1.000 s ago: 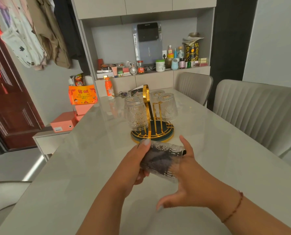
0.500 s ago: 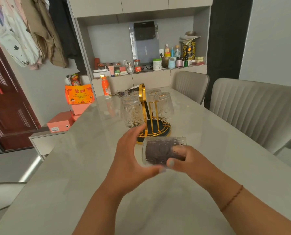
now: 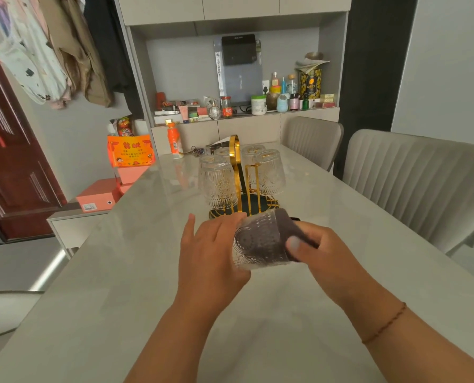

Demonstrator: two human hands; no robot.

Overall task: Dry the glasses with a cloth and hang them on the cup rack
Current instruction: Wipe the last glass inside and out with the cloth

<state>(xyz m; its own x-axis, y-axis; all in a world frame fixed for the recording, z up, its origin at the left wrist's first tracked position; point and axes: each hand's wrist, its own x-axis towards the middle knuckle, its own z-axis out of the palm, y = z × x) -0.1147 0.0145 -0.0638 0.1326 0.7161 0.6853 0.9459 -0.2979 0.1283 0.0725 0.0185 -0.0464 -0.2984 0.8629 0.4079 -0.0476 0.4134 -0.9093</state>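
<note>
A patterned clear glass (image 3: 253,240) lies on its side above the table, its mouth pointing right. A dark grey cloth (image 3: 285,228) is stuffed inside it and sticks out of the mouth. My left hand (image 3: 213,252) cups the glass at its base end, fingers around the far side. My right hand (image 3: 324,252) pinches the cloth at the mouth, thumb on the outside of the glass. Just behind stands the gold cup rack (image 3: 238,186) on a dark round base, with several glasses (image 3: 218,182) hanging upside down on it.
The pale marble table (image 3: 258,313) fills the foreground. Two grey chairs (image 3: 412,183) stand along its right side. An orange bottle (image 3: 174,139) and keys sit at the far end. A cluttered shelf runs along the back wall; pink boxes (image 3: 99,194) sit on a low unit at left.
The glass has turned in my hands and moved slightly right. My left hand shifted from gripping its near side to cupping its base, while my right hand keeps the cloth inside.
</note>
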